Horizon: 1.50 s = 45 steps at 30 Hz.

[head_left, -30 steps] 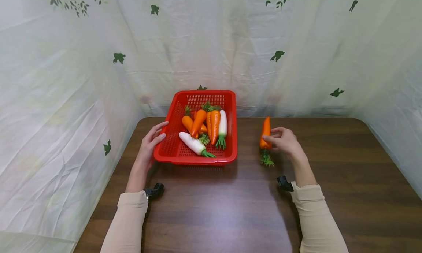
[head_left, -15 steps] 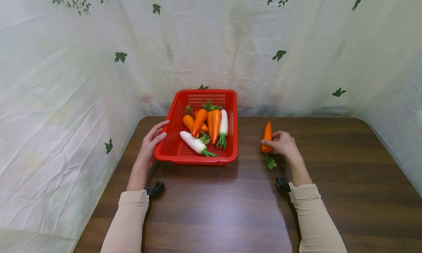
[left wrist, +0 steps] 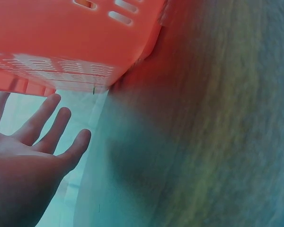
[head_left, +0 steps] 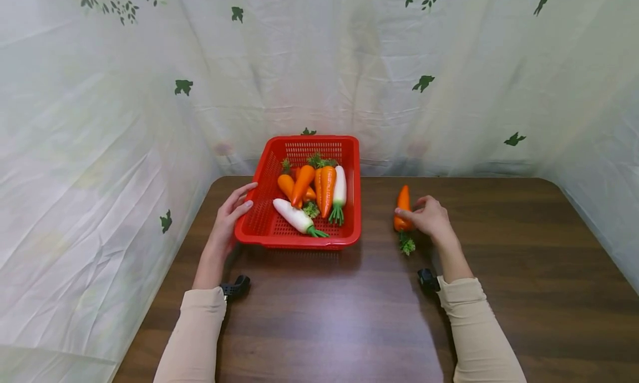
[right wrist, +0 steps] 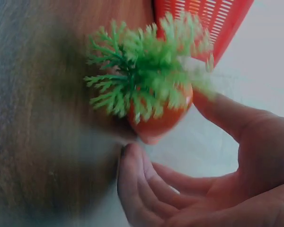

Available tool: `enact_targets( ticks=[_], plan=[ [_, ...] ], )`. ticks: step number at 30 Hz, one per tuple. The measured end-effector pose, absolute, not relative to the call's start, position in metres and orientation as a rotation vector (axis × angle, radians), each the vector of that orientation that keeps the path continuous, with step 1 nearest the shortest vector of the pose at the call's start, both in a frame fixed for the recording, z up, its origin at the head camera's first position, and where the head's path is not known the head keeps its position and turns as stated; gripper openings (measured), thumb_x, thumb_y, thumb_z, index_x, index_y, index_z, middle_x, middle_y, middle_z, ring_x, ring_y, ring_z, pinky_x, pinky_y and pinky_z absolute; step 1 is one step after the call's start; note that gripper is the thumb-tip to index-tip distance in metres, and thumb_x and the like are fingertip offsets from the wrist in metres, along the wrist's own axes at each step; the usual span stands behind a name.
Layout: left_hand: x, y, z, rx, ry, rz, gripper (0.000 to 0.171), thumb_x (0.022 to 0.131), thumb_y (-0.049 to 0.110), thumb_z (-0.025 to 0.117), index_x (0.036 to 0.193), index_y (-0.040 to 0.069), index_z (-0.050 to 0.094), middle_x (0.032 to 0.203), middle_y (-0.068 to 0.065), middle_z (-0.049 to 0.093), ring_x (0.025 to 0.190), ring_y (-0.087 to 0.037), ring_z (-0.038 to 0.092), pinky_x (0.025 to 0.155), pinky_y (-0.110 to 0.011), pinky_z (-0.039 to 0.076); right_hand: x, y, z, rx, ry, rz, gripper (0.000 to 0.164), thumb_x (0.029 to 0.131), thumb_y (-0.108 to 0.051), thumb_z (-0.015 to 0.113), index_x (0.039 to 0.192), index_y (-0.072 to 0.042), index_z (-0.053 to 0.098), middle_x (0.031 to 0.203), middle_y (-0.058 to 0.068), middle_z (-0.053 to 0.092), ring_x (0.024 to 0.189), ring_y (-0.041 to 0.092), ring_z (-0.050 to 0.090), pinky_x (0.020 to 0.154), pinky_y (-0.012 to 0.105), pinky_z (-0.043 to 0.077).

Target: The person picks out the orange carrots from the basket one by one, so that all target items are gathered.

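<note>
On the right side of the table in the head view, my right hand (head_left: 430, 216) pinches an orange carrot (head_left: 403, 205) between thumb and fingers. Its tip points away from me and its leafy green top (right wrist: 146, 66) faces the right wrist camera. The carrot is close over the wood. My left hand (head_left: 227, 219) rests at the left rim of a red plastic basket (head_left: 249, 240), its fingers (left wrist: 49, 135) fairly straight and spread in the left wrist view. Inside the basket lie several carrots (head_left: 302, 184) and two white radishes (head_left: 294, 215) with green stalks.
The brown wooden table (head_left: 329, 316) runs under both forearms. A pale curtain (head_left: 379, 117) with leaf and bird prints hangs behind it and along both sides. Black camera mounts (head_left: 237, 286) sit at the wrists. The basket stands left of the carrot, near the far edge.
My right hand has brought the carrot slightly toward me and down to the table over the past second. The left hand stays at the basket rim.
</note>
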State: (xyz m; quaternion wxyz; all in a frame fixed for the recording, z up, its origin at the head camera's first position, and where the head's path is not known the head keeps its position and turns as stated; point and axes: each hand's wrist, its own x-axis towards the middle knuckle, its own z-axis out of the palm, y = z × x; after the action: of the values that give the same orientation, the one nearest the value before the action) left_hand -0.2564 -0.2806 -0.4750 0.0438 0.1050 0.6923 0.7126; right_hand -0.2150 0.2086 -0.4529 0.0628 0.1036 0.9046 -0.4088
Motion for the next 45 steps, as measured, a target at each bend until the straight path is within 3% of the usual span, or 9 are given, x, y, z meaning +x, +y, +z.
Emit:
enact_targets(
  ticks=[5, 10, 14, 18, 23, 30, 38, 42, 45],
  plan=[
    [-0.257, -0.280, -0.476, 0.320, 2.123, 2.170, 0.054, 0.108, 0.029, 0.059, 0.160, 0.023, 0.045, 0.158, -0.015, 0.045, 0.129, -0.028, 0.057, 0.094, -0.029, 0.061, -0.214, 0.208, -0.451, 0.415, 2.755, -1.406, 0.076, 0.099, -0.044, 0.070, 0.150, 0.007, 0.045, 0.135, 0.031, 0.065, 0.130, 0.046, 0.052, 0.105, 0.054, 0.050],
    [-0.257, -0.279, -0.476, 0.315, 2.123, 2.170, 0.054, 0.108, 0.029, 0.059, 0.159, 0.023, 0.046, 0.158, -0.015, 0.046, 0.129, -0.029, 0.056, 0.093, -0.029, 0.061, -0.212, 0.206, -0.442, 0.437, 2.647, -1.655, 0.071, 0.101, -0.045, 0.068, 0.151, 0.001, 0.048, 0.140, 0.026, 0.063, 0.124, 0.042, 0.062, 0.101, 0.046, 0.055],
    [-0.257, -0.278, -0.478, 0.302, 2.122, 2.162, 0.053, 0.108, 0.029, 0.059, 0.159, 0.024, 0.046, 0.157, -0.014, 0.046, 0.129, -0.029, 0.056, 0.094, -0.028, 0.061, -0.211, 0.205, -0.435, 0.407, 2.480, -1.856, 0.071, 0.103, -0.044, 0.066, 0.153, 0.001, 0.045, 0.145, 0.024, 0.057, 0.127, 0.040, 0.062, 0.110, 0.044, 0.053],
    [-0.258, -0.278, -0.478, 0.310, 2.115, 2.148, 0.054, 0.108, 0.029, 0.059, 0.159, 0.025, 0.045, 0.157, -0.014, 0.046, 0.130, -0.029, 0.056, 0.095, -0.030, 0.061, -0.208, 0.203, -0.426, 0.353, 2.337, -1.999, 0.069, 0.104, -0.040, 0.066, 0.154, 0.002, 0.043, 0.146, 0.020, 0.054, 0.127, 0.029, 0.062, 0.114, 0.041, 0.051],
    [-0.259, -0.280, -0.477, 0.321, 2.113, 2.168, 0.053, 0.108, 0.028, 0.058, 0.159, 0.023, 0.045, 0.158, -0.014, 0.046, 0.129, -0.029, 0.056, 0.095, -0.029, 0.061, -0.212, 0.188, -0.412, 0.287, 2.157, -2.177, 0.067, 0.104, -0.036, 0.066, 0.153, 0.003, 0.043, 0.132, 0.004, 0.059, 0.115, 0.013, 0.064, 0.119, 0.040, 0.046],
    [-0.260, -0.275, -0.476, 0.332, 2.126, 2.139, 0.055, 0.107, 0.030, 0.059, 0.160, 0.026, 0.044, 0.158, -0.013, 0.046, 0.130, -0.029, 0.057, 0.097, -0.031, 0.060, -0.219, 0.163, -0.397, 0.210, 2.105, -2.234, 0.062, 0.104, -0.033, 0.067, 0.149, 0.004, 0.046, 0.122, 0.000, 0.062, 0.109, 0.014, 0.064, 0.120, 0.043, 0.045],
    [-0.261, -0.273, -0.475, 0.320, 2.128, 2.151, 0.054, 0.107, 0.030, 0.059, 0.160, 0.025, 0.045, 0.158, -0.013, 0.047, 0.131, -0.030, 0.056, 0.097, -0.031, 0.060, -0.225, 0.148, -0.392, 0.221, 2.157, -2.148, 0.065, 0.104, -0.034, 0.067, 0.152, 0.002, 0.044, 0.148, 0.018, 0.056, 0.127, 0.028, 0.062, 0.117, 0.042, 0.048],
    [-0.258, -0.277, -0.475, 0.301, 2.127, 2.169, 0.054, 0.108, 0.029, 0.059, 0.159, 0.025, 0.045, 0.159, -0.012, 0.046, 0.131, -0.029, 0.056, 0.096, -0.030, 0.061, -0.238, 0.126, -0.379, 0.166, 2.165, -2.097, 0.068, 0.103, -0.031, 0.069, 0.154, 0.004, 0.042, 0.152, 0.021, 0.053, 0.134, 0.037, 0.059, 0.115, 0.047, 0.049],
    [-0.257, -0.279, -0.475, 0.296, 2.128, 2.173, 0.054, 0.108, 0.029, 0.059, 0.160, 0.025, 0.045, 0.159, -0.013, 0.045, 0.131, -0.029, 0.055, 0.095, -0.030, 0.061, -0.248, 0.111, -0.366, 0.141, 2.141, -2.093, 0.067, 0.102, -0.030, 0.069, 0.154, 0.004, 0.042, 0.151, 0.020, 0.053, 0.133, 0.037, 0.059, 0.115, 0.048, 0.050]
  ],
)
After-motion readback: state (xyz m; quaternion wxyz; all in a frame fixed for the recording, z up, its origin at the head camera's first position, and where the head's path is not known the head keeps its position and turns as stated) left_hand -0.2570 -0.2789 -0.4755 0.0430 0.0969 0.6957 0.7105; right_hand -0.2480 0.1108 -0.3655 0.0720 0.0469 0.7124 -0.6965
